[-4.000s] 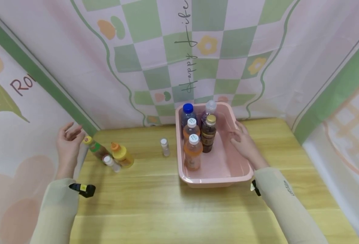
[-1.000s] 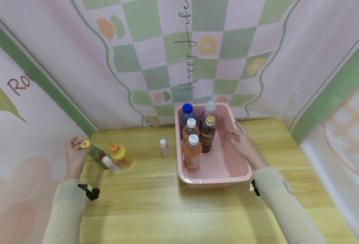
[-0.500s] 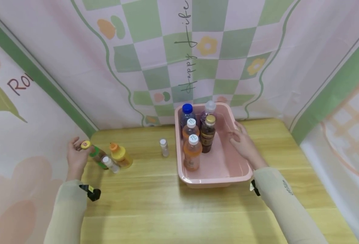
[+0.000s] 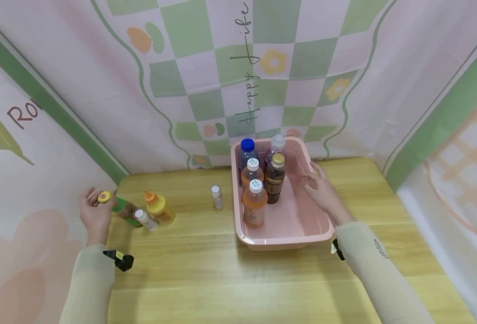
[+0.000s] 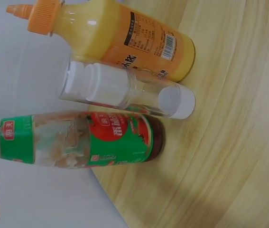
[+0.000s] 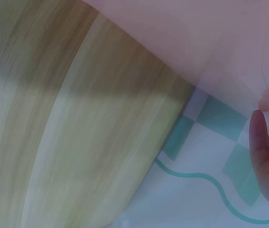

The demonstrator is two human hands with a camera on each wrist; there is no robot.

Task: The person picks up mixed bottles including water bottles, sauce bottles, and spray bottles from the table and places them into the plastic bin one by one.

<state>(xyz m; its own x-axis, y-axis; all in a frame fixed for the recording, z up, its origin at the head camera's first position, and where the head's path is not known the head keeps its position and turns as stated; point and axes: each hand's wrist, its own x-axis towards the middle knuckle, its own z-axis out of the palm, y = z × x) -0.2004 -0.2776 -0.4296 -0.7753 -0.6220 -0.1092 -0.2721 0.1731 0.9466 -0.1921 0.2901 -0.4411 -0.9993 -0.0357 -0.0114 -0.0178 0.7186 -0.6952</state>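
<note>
My left hand [image 4: 96, 218] grips the neck of a ketchup bottle [image 4: 124, 210], just below its yellow cap. The bottle has green and red labels [image 5: 120, 137] and leans left in the head view. Close beside it are a small clear bottle with a white cap [image 4: 146, 220] and a yellow squeeze bottle [image 4: 160, 210] with an orange nozzle. On the other side, my right hand [image 4: 322, 192] holds the right rim of a pink basin [image 4: 285, 241], thumb inside. Part of this hand shows at the edge of the right wrist view.
Several bottles stand in the basin's left half: a blue-capped one [image 4: 248, 157], two orange drinks [image 4: 254, 209], a dark gold-capped one [image 4: 274, 182] and a clear-capped purple one [image 4: 276, 146]. Another small white-capped bottle [image 4: 217, 198] stands left of the basin. Printed curtains [image 4: 204, 108] border the wooden table [image 4: 206, 279].
From beside the ketchup bottle's cap, my left hand has come onto its neck. In the last half second, the bottle's top has tipped left with the hand. My right hand stays at the rim.
</note>
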